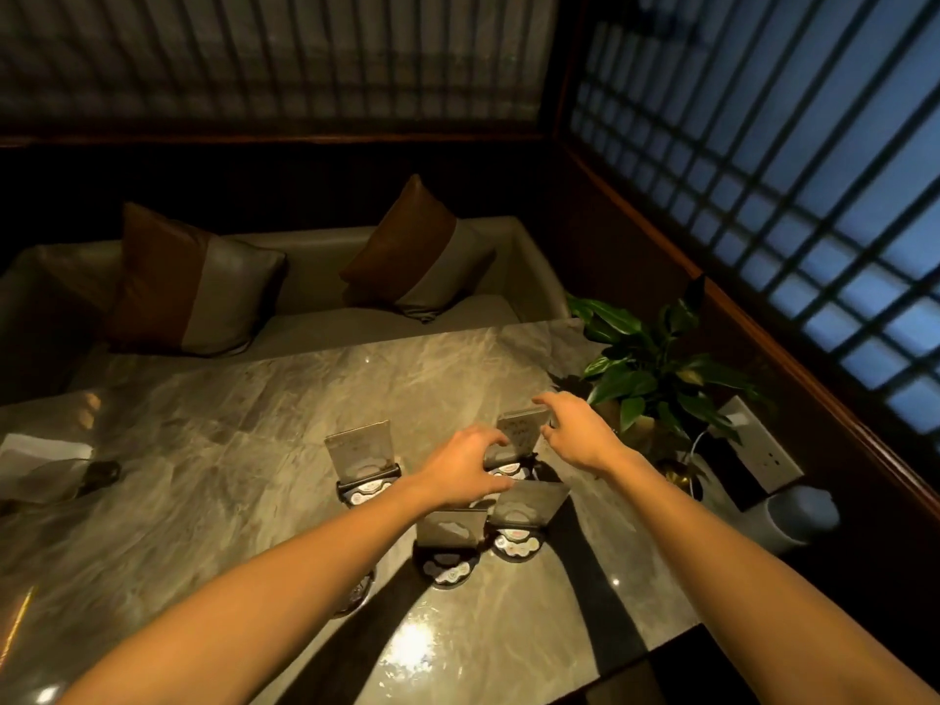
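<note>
Several clear acrylic sign stands on round black bases stand on a marble table [254, 424]. Both my hands are at the far right stand [521, 429]. My left hand [463, 468] curls round its left edge, thumb low near the base. My right hand [577, 429] reaches over its top right corner, fingers behind the panel and thumb at the right edge. One stand [358, 447] is to the left, and two nearer ones [450, 529] [529, 503] stand below my left hand. A further black base [356, 592] is mostly hidden under my left forearm.
A potted plant [656, 368] stands at the table's right edge, beside a wall socket [758, 450] and a white cylinder [798, 511]. White paper [35, 465] and a dark object [101, 473] lie at the left. A bench with two cushions [193, 287] [422, 251] runs behind the table.
</note>
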